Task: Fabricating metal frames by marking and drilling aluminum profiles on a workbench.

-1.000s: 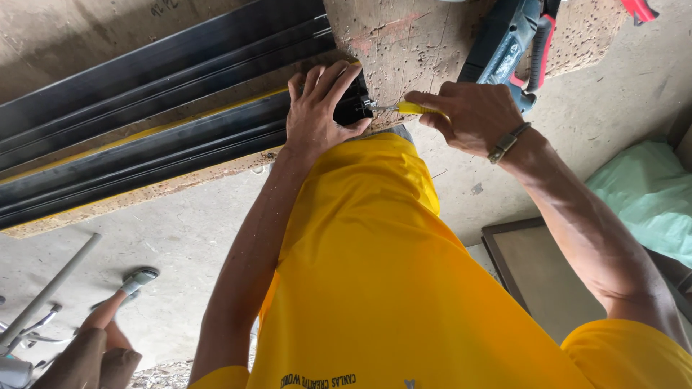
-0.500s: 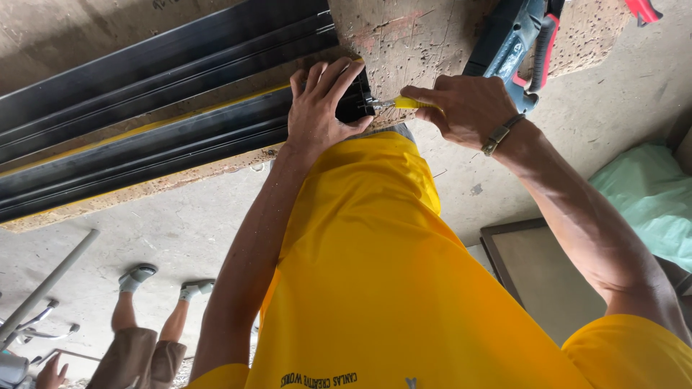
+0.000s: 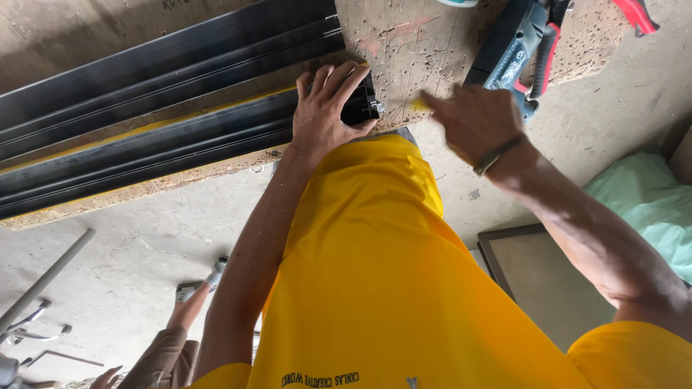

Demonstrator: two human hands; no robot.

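Fingers of the left hand (image 3: 324, 108) lie spread out and flat on the end of a long black rail (image 3: 173, 148). The palm presses down on it, and the thumb wraps round the rail's near side, so the hand holds the rail down on the workbench (image 3: 425, 43). The cut end of the rail sticks out just past the fingertips and shows its hollow shape.

To the right of the rail's end is the right hand (image 3: 472, 119). It is blurred. It is closed loosely round something small and yellow (image 3: 418, 103) that pokes out toward the rail; I cannot tell what that thing is. The tip of it is near the rail's end but not touching it. A dark band sits on the wrist.

More black rails (image 3: 166, 61) lie beside the held rail, on its far side, all running the same way along the bench. The bench top is rough wood with many small holes.

Past the right hand, further from the rail, a dark blue power tool (image 3: 508, 47) with a red grip lies on the bench. A red handle (image 3: 636, 14) shows at the bench's far corner.

Below the rail is the person's yellow shirt (image 3: 375, 288). On the grey floor (image 3: 130, 252), another person's leg and shoe (image 3: 191, 299) show.
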